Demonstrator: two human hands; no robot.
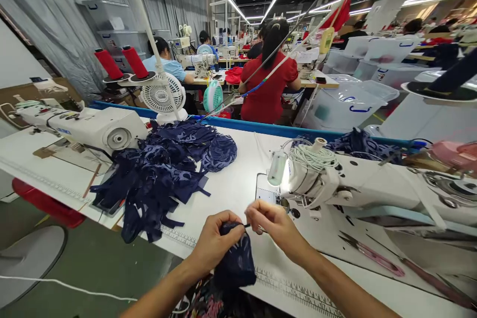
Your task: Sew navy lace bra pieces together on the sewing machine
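Observation:
My left hand is closed on a navy patterned fabric piece, thumb on top, over the table's front edge. A narrow dark strip sticks out of the fabric toward my right hand, whose fingers are pinched at its end. Something thin shows under the right fingers, too small to name. Just behind my right hand stands a white sewing machine with its lamp lit. To the left lies a heap of navy patterned fabric pieces.
Pink-handled thread snips and a dark-handled pointed tool lie at the right. Another sewing machine stands at the left, near a white fan and red thread cones. A person in red sits ahead. Clear bins stand beyond.

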